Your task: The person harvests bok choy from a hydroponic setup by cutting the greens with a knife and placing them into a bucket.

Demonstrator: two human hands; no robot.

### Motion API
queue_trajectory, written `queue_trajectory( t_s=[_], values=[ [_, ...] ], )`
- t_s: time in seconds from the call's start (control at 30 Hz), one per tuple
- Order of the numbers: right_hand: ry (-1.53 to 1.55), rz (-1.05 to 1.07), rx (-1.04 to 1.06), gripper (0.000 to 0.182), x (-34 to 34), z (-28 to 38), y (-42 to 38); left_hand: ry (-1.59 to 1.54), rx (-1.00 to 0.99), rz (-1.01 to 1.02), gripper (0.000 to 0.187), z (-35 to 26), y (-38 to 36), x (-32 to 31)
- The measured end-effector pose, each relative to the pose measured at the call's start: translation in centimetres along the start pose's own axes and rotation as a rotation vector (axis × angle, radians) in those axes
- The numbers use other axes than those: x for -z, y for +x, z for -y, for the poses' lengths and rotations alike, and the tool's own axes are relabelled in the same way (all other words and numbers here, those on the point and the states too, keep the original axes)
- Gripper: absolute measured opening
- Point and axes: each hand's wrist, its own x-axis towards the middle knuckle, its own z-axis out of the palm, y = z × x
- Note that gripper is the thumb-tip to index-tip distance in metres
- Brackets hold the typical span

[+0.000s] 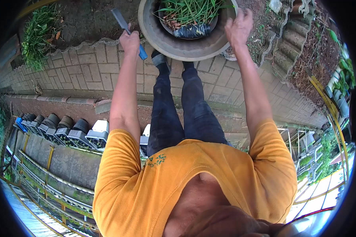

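Note:
My left hand (pixel 129 41) is closed around a trowel with a blue handle (pixel 142 52) and a narrow grey metal blade (pixel 120 19), which points up and away from me. In front of my feet stands a large round grey plant pot (pixel 178 50). Inside it sits a smaller dark container with green grassy plants (pixel 192 8), dry brown leaves and a crumpled black plastic roll (pixel 192 31) at its near side. My right hand (pixel 239 28) is at the big pot's right rim, fingers apart and loosely bent, with nothing visible in them.
Brick paving (pixel 91 67) runs under my feet, edged by corrugated border pieces (pixel 290 43) on the right. Grass clumps (pixel 37 37) grow in soil at the upper left. A row of dark pots in grey crates (pixel 77 132) lines the left, beside railings (pixel 55 175).

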Motion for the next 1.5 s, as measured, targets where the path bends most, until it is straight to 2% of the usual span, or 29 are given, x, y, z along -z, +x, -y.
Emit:
queue_trajectory(
  t_s=[0.03,0.1,0.17,0.23,0.27,0.3,0.37,0.4,0.43,0.5,0.57,0.63,0.7,0.77,0.87,0.9,0.97,1.0,1.03,1.1,1.17,1.2,1.23,1.3,1.37,1.4,1.43,1.5],
  values=[
    [-0.155,-0.040,-0.026,0.052,-0.9,-1.3,0.4,-0.027,0.026,0.033,0.049,0.1,0.6,-0.1],
    [-0.086,0.202,-0.231,0.051,-2.4,-4.2,0.9,-0.157,0.219,0.125,0.053,-0.1,0.3,-0.7],
    [0.377,0.762,-0.552,0.050,-4.6,-8.0,1.0,-0.217,0.318,0.150,0.056,-0.9,-0.2,-1.6],
    [0.236,0.825,-0.417,0.051,-4.2,-8.2,0.9,-0.178,0.346,0.119,0.052,-0.8,-0.5,-1.6],
    [0.261,0.757,-0.425,0.051,-5.3,-9.1,0.0,-0.145,0.352,0.111,0.046,-0.6,-0.1,-1.6],
    [0.282,0.787,-0.451,0.050,-6.1,-10.1,-0.2,-0.108,0.363,0.108,0.041,-0.6,0.4,-1.6],
    [0.263,0.727,-0.406,0.044,-4.6,-10.1,-0.1,-0.193,0.384,0.110,0.035,-0.4,0.1,-1.4],
    [0.273,0.708,-0.428,0.042,-1.9,-7.9,1.0,-0.323,0.395,0.163,0.037,-1.6,-1.1,-0.2],
    [0.281,0.698,-0.455,0.039,1.4,-6.3,1.7,-0.351,0.404,0.125,0.029,-3.2,-2.7,0.9],
    [0.402,0.703,-0.445,0.037,5.8,-5.1,2.7,-0.313,0.446,0.243,0.040,-4.0,-5.4,3.9],
    [0.383,0.740,-0.405,0.033,8.1,-6.8,3.2,-0.438,0.419,0.279,0.046,-3.8,-9.4,6.1],
    [0.326,0.692,-0.374,0.030,12.1,-6.2,3.9,-0.525,0.435,0.366,0.046,-4.7,-14.3,9.5],
    [0.325,0.650,-0.366,0.029,16.6,-4.8,4.6,-0.484,0.404,0.321,0.044,-9.2,-20.6,13.1],
    [0.286,0.562,-0.323,0.028,20.8,-3.1,5.4,-0.547,0.356,0.412,0.036,-10.3,-24.5,16.3],
    [0.269,0.462,-0.180,0.030,26.6,0.9,7.7,-0.729,0.267,0.561,0.022,-10.8,-27.9,21.2],
    [0.234,0.439,-0.097,0.030,27.8,1.8,8.5,-0.764,0.255,0.588,0.023,-11.1,-28.7,22.7],
    [0.268,0.477,-0.064,0.032,31.0,6.4,9.9,-0.801,0.180,0.648,0.023,-11.9,-30.2,25.8],
    [0.182,0.455,-0.068,0.032,31.8,8.5,10.6,-0.791,0.147,0.708,0.023,-12.0,-30.9,27.5],
    [0.222,0.412,0.038,0.035,32.5,10.7,10.9,-0.773,0.109,0.764,0.024,-12.1,-31.1,29.3],
    [0.242,0.380,0.107,0.037,34.2,14.6,11.5,-0.692,-0.001,0.874,0.024,-10.9,-31.0,32.0],
    [0.153,0.416,0.215,0.037,33.7,15.6,13.7,-0.662,-0.125,0.993,0.025,-10.1,-30.7,35.8],
    [0.100,0.383,0.305,0.037,33.9,17.1,14.2,-0.547,-0.211,0.979,0.025,-10.1,-30.8,38.0],
    [0.055,0.346,0.388,0.037,34.5,20.1,14.4,-0.452,-0.387,0.931,0.025,-10.1,-31.0,40.2],
    [0.215,0.372,0.364,0.037,37.6,29.6,11.5,-0.310,-0.426,0.935,0.027,-7.4,-29.3,42.9],
    [0.233,0.336,0.412,0.039,37.7,36.1,10.7,-0.528,-0.388,0.913,0.030,-5.5,-28.7,46.8],
    [0.092,0.181,0.555,0.038,37.2,38.6,10.6,-0.538,-0.382,0.838,0.031,-5.6,-28.2,49.4],
    [0.112,0.195,0.509,0.038,39.0,43.3,9.4,-0.570,-0.358,0.777,0.032,-5.6,-28.9,51.2],
    [0.089,0.211,0.645,0.036,36.5,46.9,11.3,-0.616,-0.332,0.699,0.038,-4.3,-28.4,53.9]
  ],
)
